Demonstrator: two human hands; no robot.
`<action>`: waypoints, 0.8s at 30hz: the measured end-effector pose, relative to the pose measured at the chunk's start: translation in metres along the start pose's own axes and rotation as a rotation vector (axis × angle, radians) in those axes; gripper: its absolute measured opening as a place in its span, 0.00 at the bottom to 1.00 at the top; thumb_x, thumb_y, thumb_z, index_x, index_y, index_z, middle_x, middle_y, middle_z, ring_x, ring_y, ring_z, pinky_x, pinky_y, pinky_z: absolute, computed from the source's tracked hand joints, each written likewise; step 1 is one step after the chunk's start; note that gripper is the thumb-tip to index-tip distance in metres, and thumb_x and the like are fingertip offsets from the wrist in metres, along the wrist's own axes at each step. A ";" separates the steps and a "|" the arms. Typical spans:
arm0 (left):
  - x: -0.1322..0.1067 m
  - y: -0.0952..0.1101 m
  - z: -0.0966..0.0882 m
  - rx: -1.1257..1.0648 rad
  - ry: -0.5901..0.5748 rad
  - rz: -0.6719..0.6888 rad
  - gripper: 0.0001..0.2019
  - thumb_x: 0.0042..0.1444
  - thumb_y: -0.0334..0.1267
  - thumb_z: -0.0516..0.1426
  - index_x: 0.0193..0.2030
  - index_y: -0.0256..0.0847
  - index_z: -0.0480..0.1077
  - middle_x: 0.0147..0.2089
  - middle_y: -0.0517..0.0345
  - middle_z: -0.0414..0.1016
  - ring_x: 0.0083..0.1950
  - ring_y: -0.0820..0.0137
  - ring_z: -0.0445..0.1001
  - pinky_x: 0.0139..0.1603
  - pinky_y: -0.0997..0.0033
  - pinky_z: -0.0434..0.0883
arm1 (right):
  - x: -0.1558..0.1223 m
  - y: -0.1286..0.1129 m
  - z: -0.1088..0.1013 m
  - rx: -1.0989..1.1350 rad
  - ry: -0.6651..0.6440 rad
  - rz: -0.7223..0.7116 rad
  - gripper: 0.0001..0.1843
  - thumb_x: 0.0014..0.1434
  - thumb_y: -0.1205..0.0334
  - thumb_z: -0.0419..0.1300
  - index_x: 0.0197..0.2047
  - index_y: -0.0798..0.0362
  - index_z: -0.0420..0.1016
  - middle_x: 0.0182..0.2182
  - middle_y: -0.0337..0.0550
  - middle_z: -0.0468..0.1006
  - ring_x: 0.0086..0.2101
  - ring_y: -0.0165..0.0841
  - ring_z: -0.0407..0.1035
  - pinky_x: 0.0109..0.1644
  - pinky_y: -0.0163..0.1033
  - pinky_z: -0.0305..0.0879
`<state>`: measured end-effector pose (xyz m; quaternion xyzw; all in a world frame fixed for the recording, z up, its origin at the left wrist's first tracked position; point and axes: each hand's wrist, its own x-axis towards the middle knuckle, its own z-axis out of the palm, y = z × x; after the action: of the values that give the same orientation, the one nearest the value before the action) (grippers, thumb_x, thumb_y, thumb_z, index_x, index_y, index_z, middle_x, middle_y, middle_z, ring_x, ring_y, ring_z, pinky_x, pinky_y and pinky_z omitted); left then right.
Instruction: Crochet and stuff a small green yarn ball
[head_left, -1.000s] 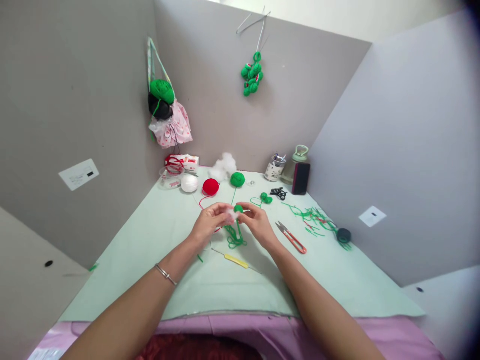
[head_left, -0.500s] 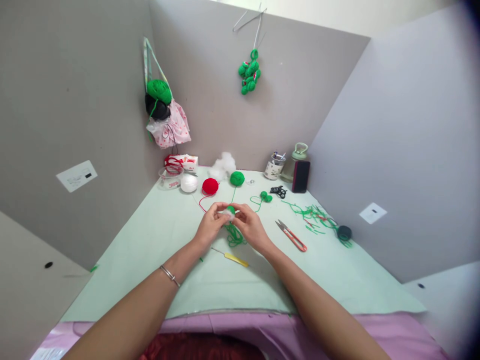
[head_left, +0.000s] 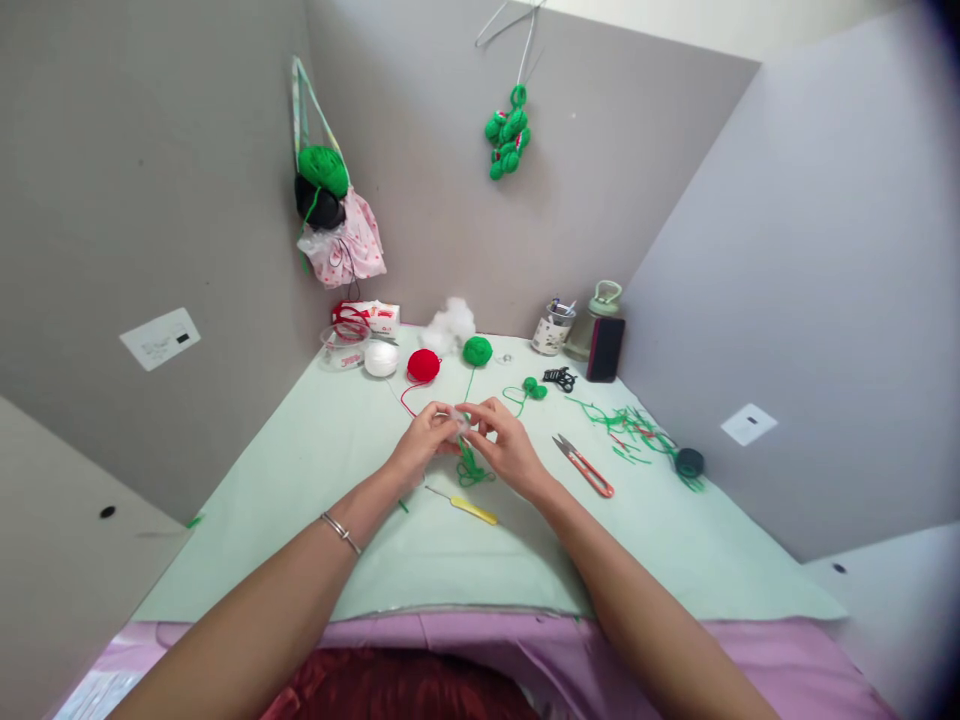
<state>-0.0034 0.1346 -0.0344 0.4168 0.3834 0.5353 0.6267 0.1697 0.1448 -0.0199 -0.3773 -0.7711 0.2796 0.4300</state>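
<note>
Between the two hands, in the head view, sits a small white tuft, over the table. The left hand pinches it between thumb and fingers; the right hand meets it from the other side, forefinger and thumb near its edge, though whether they grip it cannot be told. A second ago a rounded green piece showed plainly beside the tuft; now the fingertips have drawn closer together and little more than a sliver of green is visible among them. That suggests tuft and piece are being handled as one, but how they sit against each other is hidden. Just below the fingertips lies loose green yarn. Other things about the hands look unmoved: the yellow-handled hook rests below them, nearer the person, the orange snips lie to the right of the right hand, and the red ball, green ball and white stuffing stand beyond the fingertips.
</note>
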 end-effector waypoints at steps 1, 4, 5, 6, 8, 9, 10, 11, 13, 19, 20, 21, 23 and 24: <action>0.000 0.000 0.000 0.000 -0.005 -0.011 0.18 0.45 0.40 0.70 0.41 0.40 0.71 0.34 0.58 0.79 0.34 0.69 0.77 0.37 0.70 0.73 | 0.000 0.000 0.001 0.004 -0.013 0.001 0.17 0.60 0.66 0.63 0.51 0.46 0.83 0.35 0.39 0.72 0.32 0.31 0.67 0.41 0.40 0.69; 0.000 0.001 -0.001 -0.007 -0.023 -0.034 0.18 0.46 0.35 0.70 0.46 0.38 0.76 0.36 0.57 0.80 0.35 0.72 0.76 0.36 0.74 0.72 | -0.001 0.000 0.002 0.022 -0.012 0.021 0.09 0.61 0.63 0.63 0.44 0.49 0.82 0.33 0.40 0.74 0.32 0.32 0.69 0.40 0.39 0.69; 0.000 0.003 -0.001 -0.016 -0.032 -0.039 0.18 0.47 0.35 0.70 0.46 0.37 0.77 0.38 0.56 0.81 0.35 0.72 0.77 0.37 0.74 0.72 | -0.001 0.000 0.003 0.028 -0.002 0.033 0.07 0.61 0.62 0.63 0.42 0.50 0.82 0.33 0.40 0.75 0.32 0.32 0.70 0.40 0.40 0.69; 0.000 0.004 -0.001 -0.028 -0.044 -0.046 0.18 0.48 0.35 0.70 0.47 0.37 0.78 0.39 0.54 0.81 0.36 0.72 0.77 0.39 0.74 0.73 | -0.001 0.001 0.002 0.033 0.012 0.046 0.06 0.61 0.60 0.63 0.40 0.50 0.81 0.33 0.41 0.76 0.32 0.33 0.71 0.40 0.40 0.69; 0.000 0.008 -0.002 -0.059 -0.070 -0.060 0.17 0.51 0.36 0.68 0.48 0.35 0.78 0.42 0.51 0.82 0.38 0.70 0.79 0.42 0.72 0.75 | 0.000 0.002 0.001 0.045 0.041 0.076 0.06 0.61 0.58 0.63 0.37 0.51 0.79 0.33 0.41 0.78 0.32 0.33 0.71 0.40 0.40 0.70; 0.000 0.010 -0.002 -0.076 -0.084 -0.066 0.17 0.53 0.37 0.67 0.49 0.34 0.79 0.43 0.49 0.82 0.39 0.69 0.79 0.43 0.70 0.76 | 0.000 0.002 0.001 0.051 0.054 0.093 0.07 0.60 0.57 0.63 0.36 0.51 0.78 0.32 0.41 0.78 0.31 0.33 0.71 0.39 0.40 0.70; 0.000 0.013 -0.003 -0.091 -0.098 -0.072 0.16 0.55 0.38 0.66 0.49 0.34 0.79 0.43 0.48 0.83 0.39 0.68 0.80 0.44 0.69 0.77 | 0.000 0.003 0.000 0.058 0.066 0.111 0.07 0.60 0.57 0.63 0.35 0.51 0.77 0.30 0.40 0.78 0.30 0.32 0.70 0.38 0.39 0.69; 0.000 0.015 -0.003 -0.103 -0.113 -0.078 0.16 0.56 0.39 0.65 0.49 0.33 0.79 0.43 0.47 0.83 0.39 0.68 0.80 0.45 0.67 0.78 | 0.001 0.004 -0.001 0.064 0.075 0.129 0.08 0.60 0.56 0.63 0.35 0.51 0.76 0.28 0.40 0.77 0.29 0.32 0.69 0.36 0.38 0.68; 0.000 0.018 -0.004 -0.114 -0.142 -0.093 0.16 0.56 0.37 0.64 0.50 0.32 0.79 0.43 0.46 0.83 0.40 0.67 0.80 0.47 0.66 0.78 | 0.002 0.005 -0.003 0.073 0.086 0.161 0.09 0.59 0.55 0.63 0.34 0.52 0.75 0.25 0.38 0.75 0.26 0.31 0.67 0.32 0.37 0.66; 0.000 0.012 -0.004 -0.081 -0.151 -0.107 0.20 0.48 0.31 0.71 0.49 0.35 0.80 0.41 0.51 0.82 0.37 0.70 0.79 0.46 0.67 0.77 | 0.001 0.004 -0.002 0.048 0.098 0.168 0.08 0.59 0.56 0.62 0.33 0.52 0.74 0.25 0.37 0.74 0.26 0.30 0.66 0.32 0.37 0.65; 0.001 0.010 -0.003 -0.077 -0.140 -0.101 0.20 0.48 0.32 0.72 0.49 0.35 0.80 0.41 0.52 0.82 0.37 0.71 0.79 0.45 0.68 0.77 | 0.000 0.003 -0.001 0.036 0.096 0.152 0.08 0.59 0.56 0.62 0.33 0.52 0.74 0.26 0.37 0.74 0.26 0.30 0.66 0.33 0.37 0.66; 0.001 0.008 -0.003 -0.074 -0.129 -0.095 0.19 0.47 0.33 0.72 0.48 0.35 0.80 0.41 0.52 0.82 0.37 0.71 0.78 0.44 0.70 0.77 | -0.001 0.001 -0.001 0.025 0.091 0.130 0.07 0.60 0.57 0.62 0.34 0.52 0.74 0.27 0.38 0.74 0.28 0.31 0.67 0.35 0.38 0.66; 0.002 0.005 -0.003 -0.066 -0.111 -0.081 0.19 0.47 0.35 0.73 0.46 0.35 0.79 0.41 0.53 0.81 0.37 0.71 0.78 0.42 0.71 0.76 | -0.002 -0.003 0.000 0.002 0.066 0.080 0.05 0.60 0.59 0.61 0.36 0.51 0.75 0.31 0.40 0.76 0.31 0.32 0.69 0.39 0.39 0.68; 0.002 0.004 -0.004 -0.061 -0.106 -0.075 0.17 0.47 0.36 0.72 0.45 0.35 0.79 0.40 0.53 0.81 0.37 0.71 0.78 0.41 0.72 0.76 | -0.003 -0.005 0.000 -0.008 0.046 0.054 0.05 0.60 0.60 0.61 0.38 0.51 0.76 0.33 0.40 0.76 0.32 0.32 0.69 0.41 0.39 0.68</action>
<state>-0.0077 0.1377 -0.0323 0.4105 0.3487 0.4999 0.6782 0.1687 0.1392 -0.0173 -0.4059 -0.7517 0.2794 0.4384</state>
